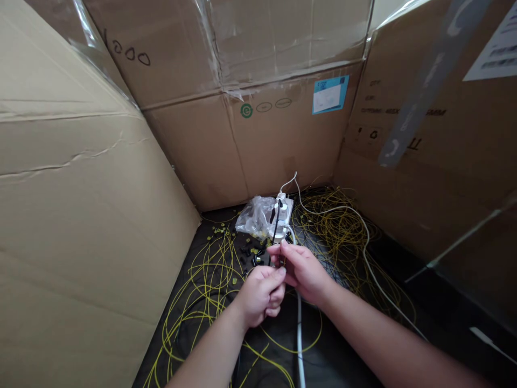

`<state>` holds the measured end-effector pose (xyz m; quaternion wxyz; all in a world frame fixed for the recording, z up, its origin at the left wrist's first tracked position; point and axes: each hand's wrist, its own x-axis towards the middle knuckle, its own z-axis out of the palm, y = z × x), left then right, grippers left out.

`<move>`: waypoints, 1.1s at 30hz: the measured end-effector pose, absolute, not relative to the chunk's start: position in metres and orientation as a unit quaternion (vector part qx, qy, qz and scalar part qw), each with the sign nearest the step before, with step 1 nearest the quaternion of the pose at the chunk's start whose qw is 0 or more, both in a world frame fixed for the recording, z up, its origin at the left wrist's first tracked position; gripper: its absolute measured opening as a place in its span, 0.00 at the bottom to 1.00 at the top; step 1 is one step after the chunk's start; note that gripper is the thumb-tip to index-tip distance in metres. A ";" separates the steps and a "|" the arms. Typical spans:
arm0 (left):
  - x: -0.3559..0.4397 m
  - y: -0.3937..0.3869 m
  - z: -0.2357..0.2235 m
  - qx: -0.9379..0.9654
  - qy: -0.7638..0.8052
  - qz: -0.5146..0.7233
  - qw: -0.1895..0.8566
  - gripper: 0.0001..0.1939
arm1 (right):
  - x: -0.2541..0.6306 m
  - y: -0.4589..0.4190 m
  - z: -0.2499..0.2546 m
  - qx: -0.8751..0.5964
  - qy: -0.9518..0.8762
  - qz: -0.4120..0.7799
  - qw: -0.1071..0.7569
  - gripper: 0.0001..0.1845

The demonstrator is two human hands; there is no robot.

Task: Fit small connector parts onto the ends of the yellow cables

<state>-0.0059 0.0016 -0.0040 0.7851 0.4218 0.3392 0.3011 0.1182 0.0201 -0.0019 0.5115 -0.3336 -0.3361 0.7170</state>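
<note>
My left hand [264, 295] is closed, thumb pressed on the curled fingers. Against it, my right hand [306, 270] pinches with thumb and forefinger. A small dark piece shows between the fingertips, too little of it visible to name. A thin black cord [277, 229] comes down from the white power strip [288, 207] and passes behind my fingers. Just beyond the hands lie small black pieces [246, 250] and yellow-green bits [221, 230]. Loose yellow wires [210, 293] spread in loops to the left and under my wrists.
A clear plastic bag [256, 215] lies beside the power strip. Tangled yellow wire [339, 223] heaps at the right, crossed by a white cable [365, 231]. A thicker white cord [299, 339] runs toward me. Cardboard boxes [100, 215] wall in the dark surface.
</note>
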 end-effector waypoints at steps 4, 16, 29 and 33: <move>-0.006 0.002 -0.004 0.425 0.339 0.300 0.784 0.17 | 0.118 0.020 -0.003 -0.338 -0.348 0.701 0.523 0.21; -0.004 0.003 -0.001 0.474 0.390 0.379 0.693 0.16 | 0.117 0.016 -0.009 -0.314 -0.446 0.685 0.482 0.22; -0.006 0.005 -0.002 0.462 0.404 0.417 0.670 0.17 | 0.115 0.015 -0.012 -0.297 -0.460 0.683 0.482 0.22; -0.007 0.005 -0.003 0.452 0.412 0.396 0.685 0.18 | 0.114 0.015 -0.014 -0.288 -0.440 0.707 0.473 0.23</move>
